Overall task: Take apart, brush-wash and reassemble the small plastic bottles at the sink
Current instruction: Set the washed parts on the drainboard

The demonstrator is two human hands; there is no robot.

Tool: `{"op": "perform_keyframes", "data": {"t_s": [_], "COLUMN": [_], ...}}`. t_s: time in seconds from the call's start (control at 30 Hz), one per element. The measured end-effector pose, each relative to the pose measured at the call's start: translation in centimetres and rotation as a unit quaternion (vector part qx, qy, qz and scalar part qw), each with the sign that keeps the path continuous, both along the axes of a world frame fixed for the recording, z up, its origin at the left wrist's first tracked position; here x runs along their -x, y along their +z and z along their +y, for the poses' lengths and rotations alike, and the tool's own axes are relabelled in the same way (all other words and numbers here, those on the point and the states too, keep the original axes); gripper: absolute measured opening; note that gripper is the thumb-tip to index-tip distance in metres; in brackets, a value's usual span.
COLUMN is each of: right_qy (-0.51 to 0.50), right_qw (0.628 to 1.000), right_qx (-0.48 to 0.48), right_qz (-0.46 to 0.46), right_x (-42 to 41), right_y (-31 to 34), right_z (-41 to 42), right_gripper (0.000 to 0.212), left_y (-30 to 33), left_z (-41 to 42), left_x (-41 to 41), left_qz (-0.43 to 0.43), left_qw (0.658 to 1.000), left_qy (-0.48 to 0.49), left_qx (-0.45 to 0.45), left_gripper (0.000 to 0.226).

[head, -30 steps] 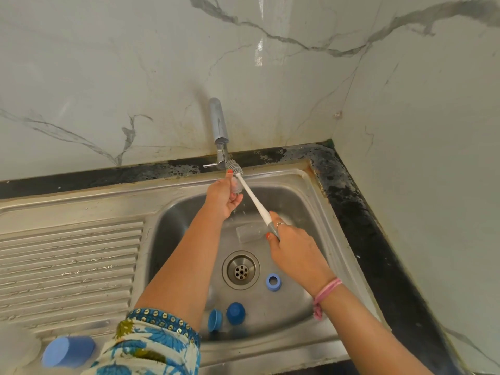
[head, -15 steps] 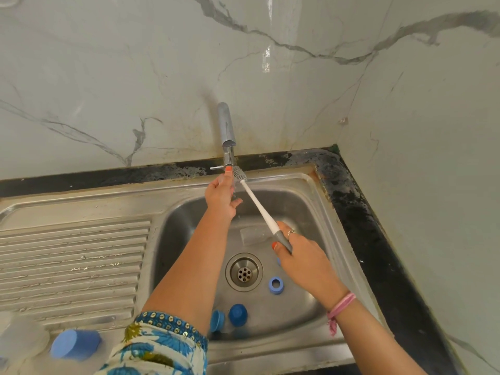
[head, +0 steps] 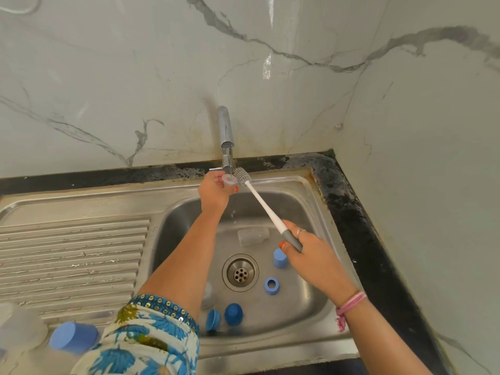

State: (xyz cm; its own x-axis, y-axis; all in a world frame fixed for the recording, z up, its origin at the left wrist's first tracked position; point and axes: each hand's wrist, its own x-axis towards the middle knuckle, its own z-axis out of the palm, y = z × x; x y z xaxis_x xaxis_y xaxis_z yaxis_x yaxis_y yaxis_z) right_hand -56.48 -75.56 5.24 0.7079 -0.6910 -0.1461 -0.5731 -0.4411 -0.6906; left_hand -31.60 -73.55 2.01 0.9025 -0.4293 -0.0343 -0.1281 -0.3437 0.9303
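My left hand (head: 215,192) holds a small clear plastic bottle (head: 230,181) upright under the tap (head: 226,136), with water running into its round mouth. My right hand (head: 311,253) grips the grey handle of a white bottle brush (head: 266,209). The brush's grey bristle head (head: 242,176) is out of the bottle, just right of its mouth. Another clear bottle (head: 253,235) lies on its side in the sink basin (head: 305,299). A blue cap (head: 280,257), a blue ring (head: 271,286) and two more blue caps (head: 233,313) (head: 212,319) lie around the drain (head: 240,272).
A ribbed steel draining board (head: 70,258) lies to the left. At its front edge stand a larger blue cap (head: 73,337) and a blurred clear container (head: 19,331). Marble walls close the back and right. A black counter strip (head: 359,239) borders the sink on the right.
The brush head has come out of the bottle and now sits beside its mouth. My left hand has turned the bottle's mouth up under the running tap. My right hand moved slightly right.
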Motion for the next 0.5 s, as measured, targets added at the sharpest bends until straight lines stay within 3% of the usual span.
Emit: {"op": "perform_keyframes", "data": {"t_s": [0.17,0.3,0.37,0.5], "right_qy": [-0.007,-0.012,-0.019,-0.007], "right_qw": [1.0,0.998,0.994,0.991], "right_qx": [-0.011,-0.058,-0.102,-0.135], "right_qz": [0.012,0.0,-0.018,-0.014], "right_x": [0.7,0.6,0.3,0.0], "right_y": [-0.2,-0.2,-0.3,-0.6], "right_z": [0.0,-0.3,-0.5,-0.4], "right_gripper": [0.05,0.037,0.023,0.017], "left_y": [0.3,1.1,1.2,2.0], "left_z": [0.0,0.2,0.4,0.8], "left_x": [0.8,1.0,0.8,0.6], "left_qz": [0.018,0.192,0.238,0.077], "left_qw": [0.998,0.975,0.966,0.996], "left_qy": [0.01,0.026,0.029,0.046], "left_qx": [0.052,0.108,0.091,-0.026], "left_gripper": [0.025,0.042,0.044,0.016]}}
